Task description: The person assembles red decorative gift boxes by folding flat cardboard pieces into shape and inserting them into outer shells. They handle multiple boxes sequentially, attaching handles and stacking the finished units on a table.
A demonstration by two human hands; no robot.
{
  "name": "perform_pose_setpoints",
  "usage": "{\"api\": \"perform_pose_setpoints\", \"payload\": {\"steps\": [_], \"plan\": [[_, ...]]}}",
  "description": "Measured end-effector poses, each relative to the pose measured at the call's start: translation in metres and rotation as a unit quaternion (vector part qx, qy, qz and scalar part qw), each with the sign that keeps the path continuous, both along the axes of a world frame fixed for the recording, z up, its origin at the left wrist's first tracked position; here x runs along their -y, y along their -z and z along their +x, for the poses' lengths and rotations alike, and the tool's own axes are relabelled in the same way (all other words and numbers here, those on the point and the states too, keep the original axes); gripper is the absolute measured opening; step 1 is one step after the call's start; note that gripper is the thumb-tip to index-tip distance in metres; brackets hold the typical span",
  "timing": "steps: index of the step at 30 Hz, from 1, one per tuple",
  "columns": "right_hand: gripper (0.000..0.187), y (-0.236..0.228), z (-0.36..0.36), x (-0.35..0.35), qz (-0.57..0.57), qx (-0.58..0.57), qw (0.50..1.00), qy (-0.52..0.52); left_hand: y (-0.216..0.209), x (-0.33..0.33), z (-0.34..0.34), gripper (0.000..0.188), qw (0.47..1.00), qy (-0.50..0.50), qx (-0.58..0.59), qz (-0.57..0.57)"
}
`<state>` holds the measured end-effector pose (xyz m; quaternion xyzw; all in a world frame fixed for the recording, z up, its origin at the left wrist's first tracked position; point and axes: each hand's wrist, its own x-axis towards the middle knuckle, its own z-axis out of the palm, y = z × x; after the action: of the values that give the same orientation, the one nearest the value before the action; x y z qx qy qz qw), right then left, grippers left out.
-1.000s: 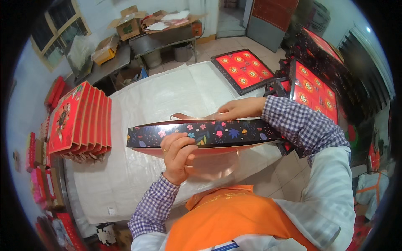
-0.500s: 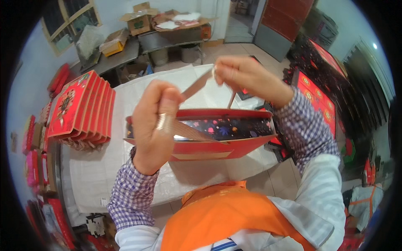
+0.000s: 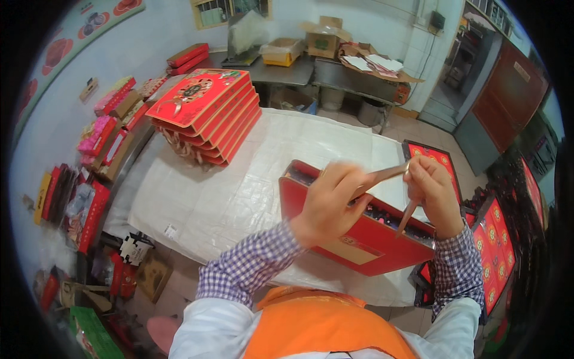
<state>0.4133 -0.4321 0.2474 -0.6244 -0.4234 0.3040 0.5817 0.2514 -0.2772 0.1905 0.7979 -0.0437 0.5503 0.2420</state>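
Note:
A red gift box [image 3: 297, 200] stands on its narrow side on the covered table in front of me, its open top facing up. Dark, flower-patterned material shows inside it. Above the opening runs a brownish-pink ribbon handle [image 3: 388, 174], stretched between my hands. My left hand [image 3: 332, 203], slightly blurred, is closed around one part of the ribbon over the box's middle. The fingertips of my right hand [image 3: 429, 185] pinch the ribbon above the box's right end, and a strand hangs from there to the front panel.
A stack of several red boxes with ribbon handles [image 3: 203, 107] lies at the table's far left. White sheeting [image 3: 197, 203] covers the table. Flat red trays [image 3: 493, 251] are on the right. Cartons [image 3: 326, 39] stand on a metal bench at the back.
The view has turned left. The box now stands at an angle, its right end nearer me. My hands still hold the ribbon, and the left has moved from the box's left end toward its middle.

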Motion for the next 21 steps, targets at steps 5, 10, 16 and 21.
{"api": "perform_pose_setpoints", "payload": {"steps": [5, 10, 16, 21], "plan": [[0.029, 0.011, 0.029, -0.053, 0.086, -0.060, 0.994, 0.023, 0.107, 0.013, -0.056, 0.030, 0.863, 0.135, -0.352, -0.338], [0.027, -0.006, -0.003, -0.086, 0.152, 0.008, 0.988, -0.037, 0.154, -0.006, -0.017, 0.071, 0.547, 0.299, -0.178, -0.761], [0.015, 0.019, -0.095, -0.103, 0.122, 0.214, 0.945, -0.215, 0.132, -0.037, 0.009, 0.054, 0.622, 0.339, -0.001, -0.706], [0.013, 0.131, -0.167, -0.092, 0.044, 0.404, 0.841, -0.356, 0.154, -0.035, -0.033, 0.050, 0.582, 0.342, 0.106, -0.730]]}}
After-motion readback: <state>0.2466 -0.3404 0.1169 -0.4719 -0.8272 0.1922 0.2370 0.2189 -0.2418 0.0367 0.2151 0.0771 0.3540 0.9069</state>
